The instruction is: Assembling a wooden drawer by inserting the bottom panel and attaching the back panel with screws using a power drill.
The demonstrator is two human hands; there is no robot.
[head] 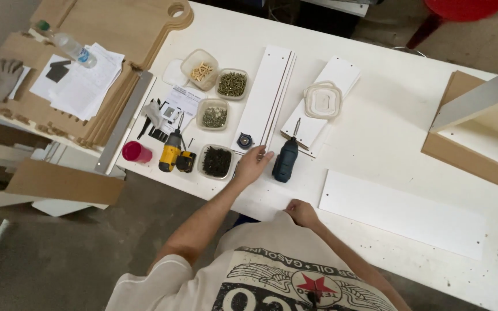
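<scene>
My left hand [253, 165] reaches across the white table [387, 138], fingers spread, fingertips touching the near end of a stack of long white panels [270, 92]. It holds nothing. A dark blue electric screwdriver [286, 160] lies just right of that hand. A tub of black screws [217, 161] sits just left of it. My right hand [302, 212] rests curled at the table's near edge, beside a flat white panel [402, 213].
A yellow drill [172, 153], a red cup [136, 152], tubs of screws [232, 84] and dowels [200, 70], and a clear lid [321, 100] lie about. A partly built cabinet [475, 135] stands at the right. Brown boards with papers and a bottle [67, 45] are at the left.
</scene>
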